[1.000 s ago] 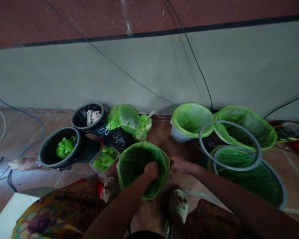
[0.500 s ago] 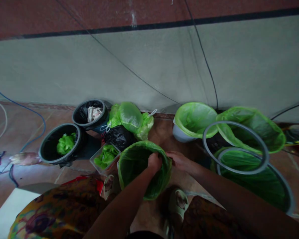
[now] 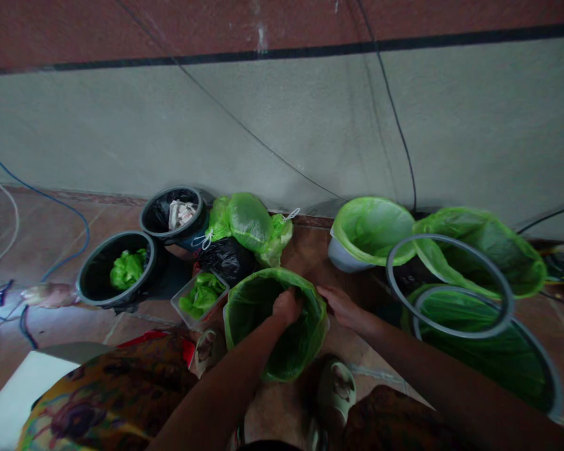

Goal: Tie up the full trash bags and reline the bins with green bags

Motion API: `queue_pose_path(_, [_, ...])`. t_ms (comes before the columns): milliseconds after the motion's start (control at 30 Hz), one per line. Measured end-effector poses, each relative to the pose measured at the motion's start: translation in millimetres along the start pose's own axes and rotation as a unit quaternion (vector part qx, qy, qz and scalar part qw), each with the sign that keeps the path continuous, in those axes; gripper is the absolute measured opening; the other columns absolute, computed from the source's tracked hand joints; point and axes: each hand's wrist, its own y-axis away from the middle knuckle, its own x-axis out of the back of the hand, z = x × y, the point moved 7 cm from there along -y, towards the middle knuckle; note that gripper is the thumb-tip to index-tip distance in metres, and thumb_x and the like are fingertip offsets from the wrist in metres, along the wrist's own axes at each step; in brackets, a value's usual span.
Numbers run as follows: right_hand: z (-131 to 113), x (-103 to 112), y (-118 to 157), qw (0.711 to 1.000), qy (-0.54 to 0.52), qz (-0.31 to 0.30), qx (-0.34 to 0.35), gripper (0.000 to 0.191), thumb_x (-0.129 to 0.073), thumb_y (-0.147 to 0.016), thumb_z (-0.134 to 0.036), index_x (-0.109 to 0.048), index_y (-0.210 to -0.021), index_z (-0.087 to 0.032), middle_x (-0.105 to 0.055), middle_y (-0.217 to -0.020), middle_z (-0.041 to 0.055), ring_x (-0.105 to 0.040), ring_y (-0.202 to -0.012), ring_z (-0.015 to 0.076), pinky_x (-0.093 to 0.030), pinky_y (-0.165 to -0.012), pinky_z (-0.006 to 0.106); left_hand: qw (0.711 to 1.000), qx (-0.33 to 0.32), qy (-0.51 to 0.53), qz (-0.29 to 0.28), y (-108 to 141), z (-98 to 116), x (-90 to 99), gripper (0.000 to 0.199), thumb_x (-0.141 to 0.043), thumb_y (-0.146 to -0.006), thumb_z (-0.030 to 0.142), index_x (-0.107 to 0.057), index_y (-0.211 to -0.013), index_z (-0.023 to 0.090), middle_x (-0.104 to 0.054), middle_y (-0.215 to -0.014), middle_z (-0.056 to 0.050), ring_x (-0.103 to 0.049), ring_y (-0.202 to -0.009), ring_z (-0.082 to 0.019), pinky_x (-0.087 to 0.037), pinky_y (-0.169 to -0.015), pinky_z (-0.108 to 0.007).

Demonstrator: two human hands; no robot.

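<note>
So the bin with the green liner [image 3: 263, 313] right in front of me is my reference point here. Way off to its left there's a black bucket [image 3: 117, 272] with a crumpled green bag inside, and behind that one another black bucket [image 3: 173, 215] with some pale scraps in it. Just left of my bin sits a clear tub [image 3: 198, 299] of green bags, with tied green and black bags [image 3: 244, 232] piled behind it by the wall. My left hand [image 3: 286, 307] is down inside the bin at its far rim, fingers curled tight on the liner. My right hand [image 3: 341, 305] is just outside the right rim, palm down, fingers loosely spread; can't tell if it's pinching any plastic. Further right are more green-lined bins [image 3: 371, 228] and two grey hoops [image 3: 449, 285].
</note>
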Motion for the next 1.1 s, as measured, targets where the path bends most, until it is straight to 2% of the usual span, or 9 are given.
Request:
queue_pose_path(133, [-32, 22, 7, 0.974, 0.177, 0.122, 0.073, 0.031, -0.052, -0.079, -0.037, -0.061, -0.102, -0.017, -0.066, -0.095, 0.0091, -0.062, -0.085, 0.0212, -0.047, -0.078, 0.034, 0.999, 0.001, -0.041, 0.013, 10, -20, 29.2, 0.028, -0.05, -0.085, 0.029, -0.067, -0.104, 0.017, -0.07, -0.106, -0.011, -0.065, -0.101, -0.024, -0.048, -0.087, -0.031])
queue_pose_path(267, [-57, -9, 22, 0.91, 0.344, 0.043, 0.228, 0.028, -0.055, -0.079, -0.024, -0.056, -0.107, -0.02, -0.059, -0.108, 0.0075, -0.059, -0.094, 0.0187, -0.044, -0.082, 0.031, 0.995, 0.054, -0.042, 0.072, 10, -55, 58.9, 0.03, -0.046, -0.087, 0.026, -0.067, -0.106, 0.016, -0.07, -0.104, -0.012, -0.065, -0.1, -0.024, -0.047, -0.086, -0.031])
queue_pose_path(367, [-51, -27, 27, 0.894, 0.385, -0.013, 0.231, 0.032, -0.055, -0.075, -0.012, -0.053, -0.106, -0.019, -0.057, -0.106, 0.0064, -0.056, -0.098, 0.017, -0.043, -0.085, 0.028, 0.994, 0.085, -0.027, 0.058, 4, -74, 63.8, 0.032, -0.046, -0.086, 0.021, -0.065, -0.109, 0.011, -0.068, -0.11, -0.015, -0.064, -0.102, -0.024, -0.046, -0.087, -0.029])
queue_pose_path(467, [-56, -23, 27, 0.892, 0.399, -0.037, 0.21, 0.028, -0.056, -0.078, -0.018, -0.054, -0.106, -0.018, -0.057, -0.108, 0.0071, -0.058, -0.095, 0.0162, -0.043, -0.084, 0.027, 0.997, 0.071, -0.011, 0.028, 4, -75, 62.1, 0.03, -0.051, -0.083, 0.02, -0.066, -0.108, 0.01, -0.069, -0.108, -0.014, -0.065, -0.099, -0.023, -0.046, -0.083, -0.026])
queue_pose_path(567, [-77, 10, 30, 0.874, 0.447, 0.018, 0.188, 0.026, -0.051, -0.085, -0.029, -0.056, -0.107, -0.017, -0.058, -0.11, 0.0105, -0.059, -0.094, 0.0188, -0.042, -0.085, 0.03, 0.999, 0.034, 0.009, 0.028, 14, -65, 65.1, 0.027, -0.055, -0.082, 0.021, -0.068, -0.104, 0.012, -0.071, -0.103, -0.011, -0.065, -0.094, -0.02, -0.046, -0.079, -0.024])
queue_pose_path(633, [-87, 44, 36, 0.834, 0.52, 0.094, 0.162, 0.03, -0.05, -0.085, -0.029, -0.057, -0.11, -0.014, -0.06, -0.111, 0.0161, -0.056, -0.103, 0.0262, -0.041, -0.089, 0.037, 0.999, 0.007, 0.048, 0.02, 25, -58, 67.3, 0.026, -0.054, -0.082, 0.022, -0.069, -0.102, 0.012, -0.072, -0.095, -0.009, -0.066, -0.086, -0.019, -0.046, -0.072, -0.024])
queue_pose_path(767, [-69, 112, 45, 0.764, 0.623, 0.168, 0.016, 0.032, -0.053, -0.084, -0.028, -0.059, -0.106, -0.005, -0.061, -0.109, 0.0264, -0.055, -0.108, 0.038, -0.04, -0.086, 0.047, 0.991, -0.006, 0.136, 0.015, 48, -56, 77.6, 0.025, -0.053, -0.082, 0.022, -0.069, -0.099, 0.012, -0.07, -0.074, -0.004, -0.062, -0.066, -0.014, -0.043, -0.059, -0.023])
queue_pose_path(933, [-40, 149, 51, 0.774, 0.62, 0.115, -0.052, 0.024, -0.045, -0.082, -0.009, -0.064, -0.097, -0.007, -0.068, -0.094, 0.0233, -0.065, -0.098, 0.0309, -0.045, -0.074, 0.036, 0.969, 0.024, 0.239, 0.059, 74, -73, 102.8, 0.024, -0.057, -0.079, 0.022, -0.069, -0.098, 0.014, -0.066, -0.067, 0.0, -0.06, -0.064, -0.012, -0.043, -0.058, -0.021])
queue_pose_path(1100, [-26, 162, 57, 0.807, 0.58, 0.109, -0.023, 0.014, -0.066, -0.072, -0.023, -0.066, -0.083, -0.014, -0.071, -0.086, 0.0192, -0.069, -0.086, 0.0303, -0.047, -0.068, 0.035, 0.929, 0.042, 0.36, 0.075, 100, -94, 128.0, 0.017, -0.057, -0.078, 0.02, -0.067, -0.089, 0.012, -0.061, -0.064, 0.002, -0.056, -0.056, -0.008, -0.04, -0.054, -0.019])
